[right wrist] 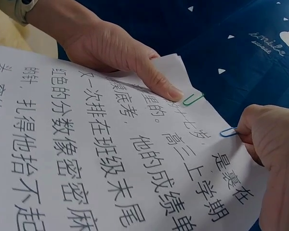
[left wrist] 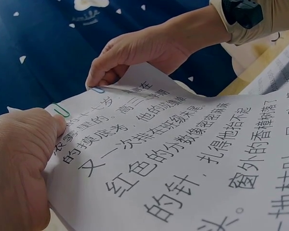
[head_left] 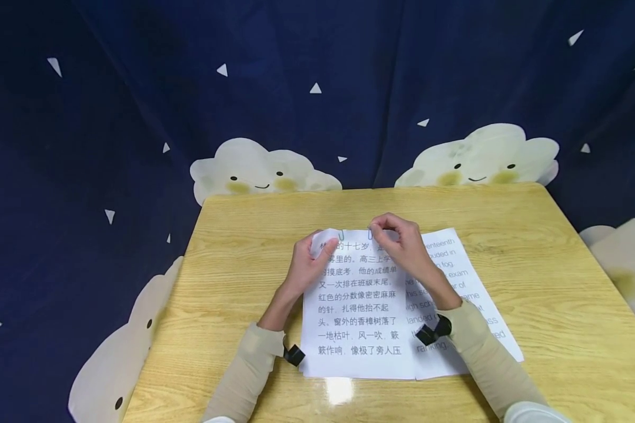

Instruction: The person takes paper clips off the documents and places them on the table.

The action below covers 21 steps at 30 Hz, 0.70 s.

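A stack of white paper sheets point(head_left: 357, 365) printed with large Chinese characters is raised at its top edge. My left hand point(head_left: 308, 264) grips the top left corner, thumb on the printed face and fingers behind. Just beside that thumb, a green paper clip point(right wrist: 193, 99) sits over the top edge. Farther right on the same edge is a blue paper clip point(right wrist: 228, 132), partly slid onto the paper. My right hand point(head_left: 406, 251) pinches its outer end between thumb and index finger. In the left wrist view the blue clip point(left wrist: 97, 90) is mostly covered by the right fingertips.
Under the right forearm lies another sheet point(head_left: 494, 346) with English print, overlapped by the Chinese pages. Both rest on a light wooden table point(head_left: 233, 264). Behind the table hangs a dark blue curtain point(head_left: 275, 106) with clouds and white triangles. Small black devices point(head_left: 294, 355) are strapped to both wrists.
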Motion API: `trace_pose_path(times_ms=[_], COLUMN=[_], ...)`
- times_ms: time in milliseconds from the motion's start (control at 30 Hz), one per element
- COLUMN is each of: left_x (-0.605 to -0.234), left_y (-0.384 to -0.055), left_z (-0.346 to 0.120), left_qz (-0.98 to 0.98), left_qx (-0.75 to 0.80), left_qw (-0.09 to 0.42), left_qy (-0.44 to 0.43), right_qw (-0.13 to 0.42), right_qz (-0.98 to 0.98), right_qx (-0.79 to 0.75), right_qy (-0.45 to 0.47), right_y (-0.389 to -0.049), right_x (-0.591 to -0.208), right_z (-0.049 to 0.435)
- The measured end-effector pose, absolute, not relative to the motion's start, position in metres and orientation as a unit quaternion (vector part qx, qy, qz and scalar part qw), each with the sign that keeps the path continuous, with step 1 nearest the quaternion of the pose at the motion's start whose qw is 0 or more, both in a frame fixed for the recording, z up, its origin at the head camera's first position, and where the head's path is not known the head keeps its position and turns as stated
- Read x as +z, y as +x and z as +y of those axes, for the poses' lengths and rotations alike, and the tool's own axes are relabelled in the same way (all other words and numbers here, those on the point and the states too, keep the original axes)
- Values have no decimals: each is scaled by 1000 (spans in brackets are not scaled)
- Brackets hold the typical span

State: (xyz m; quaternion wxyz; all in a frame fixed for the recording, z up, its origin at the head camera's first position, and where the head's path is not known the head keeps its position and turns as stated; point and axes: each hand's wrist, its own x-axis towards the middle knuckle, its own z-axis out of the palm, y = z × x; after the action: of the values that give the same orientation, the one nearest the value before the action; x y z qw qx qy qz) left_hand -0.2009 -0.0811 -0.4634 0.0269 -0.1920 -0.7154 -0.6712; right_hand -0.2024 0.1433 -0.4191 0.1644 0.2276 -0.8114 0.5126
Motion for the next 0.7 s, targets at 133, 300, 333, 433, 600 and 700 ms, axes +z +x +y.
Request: trace_pose_path(times_ms=[133, 300, 333, 433, 600, 700], left_x=[-454, -454, -455, -455, -454, -454], left_y=[-197, -198, -197, -198, -197, -197], left_z=[-82, -81, -82, -82, -82, -82], left_qz=[-717, -721, -721, -720, -716, -714], left_qx=[-669, -666, -666, -668, -673, -676], left_qw=[37, 43, 42, 37, 25, 22], left_qy=[-191, -185, -186, -185, -182, -182], right_qw=[146, 130, 129, 127, 129, 136], right_qz=[-816, -818, -818, -819, -817, -815], right_qx=[514, 516, 516, 515, 517, 518], right_qy=[221, 218, 220, 221, 220, 221], right_y=[-203, -205, -205, -205, -204, -204], right_x=[-417, -416, -416, -417, -417, -417], right_z=[146, 149, 149, 149, 148, 147])
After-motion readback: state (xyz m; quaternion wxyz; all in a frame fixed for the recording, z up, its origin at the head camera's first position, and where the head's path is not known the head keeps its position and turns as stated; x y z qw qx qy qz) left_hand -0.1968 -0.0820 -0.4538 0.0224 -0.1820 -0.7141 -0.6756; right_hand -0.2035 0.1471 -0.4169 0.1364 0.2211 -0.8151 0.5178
